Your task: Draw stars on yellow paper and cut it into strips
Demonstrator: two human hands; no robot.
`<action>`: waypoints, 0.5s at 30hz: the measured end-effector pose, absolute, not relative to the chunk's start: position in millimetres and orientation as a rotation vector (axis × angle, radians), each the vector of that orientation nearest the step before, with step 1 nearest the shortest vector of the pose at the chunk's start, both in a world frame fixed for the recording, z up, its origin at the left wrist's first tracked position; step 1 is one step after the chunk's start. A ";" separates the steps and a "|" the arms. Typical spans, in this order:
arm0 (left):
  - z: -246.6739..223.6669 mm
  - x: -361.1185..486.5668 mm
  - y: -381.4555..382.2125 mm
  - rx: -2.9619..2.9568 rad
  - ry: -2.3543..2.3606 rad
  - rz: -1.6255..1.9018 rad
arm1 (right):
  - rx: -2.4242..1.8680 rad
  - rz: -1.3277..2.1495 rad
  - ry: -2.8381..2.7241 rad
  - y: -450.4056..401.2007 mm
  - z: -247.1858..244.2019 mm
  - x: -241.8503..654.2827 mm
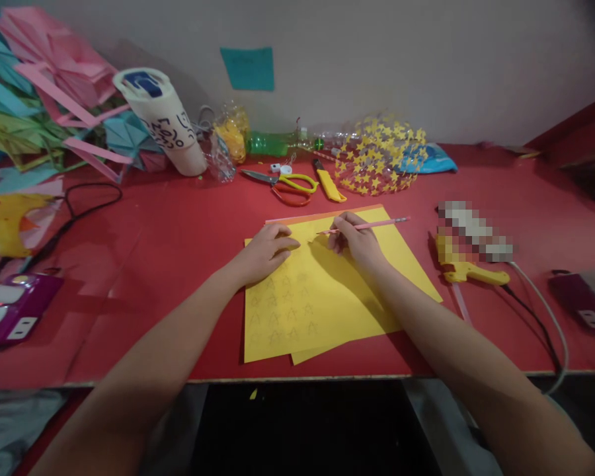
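Yellow paper sheets (347,311) lie slightly fanned on the red table, with edges of orange and pink paper showing at the top. Rows of pencilled star outlines (283,309) cover the lower left of the top sheet. My left hand (266,254) rests flat on the paper's upper left edge, fingers spread and holding nothing. In my right hand (354,239) is a pink pencil (377,225), gripped between thumb and fingers. Its tip points left, over the paper near the left fingertips; whether it touches the sheet I cannot tell.
Behind the paper lie scissors (282,183), a yellow cutter knife (330,182) and a mass of yellow stars (379,157). A white tumbler (166,125) stands left of them. Glue guns lie left (10,221) and right (469,271), with cords. Folded paper shapes (59,59) fill the far left.
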State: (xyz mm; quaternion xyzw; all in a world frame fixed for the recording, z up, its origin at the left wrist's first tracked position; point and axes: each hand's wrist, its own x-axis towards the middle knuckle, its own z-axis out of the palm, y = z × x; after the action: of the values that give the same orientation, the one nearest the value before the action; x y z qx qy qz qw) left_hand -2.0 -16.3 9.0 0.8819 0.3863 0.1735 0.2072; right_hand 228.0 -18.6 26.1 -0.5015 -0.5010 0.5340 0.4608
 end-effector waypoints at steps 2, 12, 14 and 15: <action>8.2 -2.1 -15.7 2.476 1.090 0.480 | -1.288 1.317 -1.242 -19.0 35.9 232.0; 1.3 -3.5 -10.9 2.547 1.175 0.532 | -1.232 1.360 -1.430 -19.8 27.1 223.2; 2.6 -3.6 -11.0 2.563 1.158 0.527 | -1.226 1.375 -1.356 -18.9 20.6 222.7; 3.6 -3.7 -11.3 2.569 1.147 0.518 | -1.226 1.383 -1.322 -18.6 18.9 223.2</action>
State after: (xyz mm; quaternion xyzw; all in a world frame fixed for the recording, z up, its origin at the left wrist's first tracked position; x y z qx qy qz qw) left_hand -3.7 -11.3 3.6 0.8891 0.3971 0.1792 0.1401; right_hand 223.2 -18.6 18.9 -0.4895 -0.5278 0.5519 0.4211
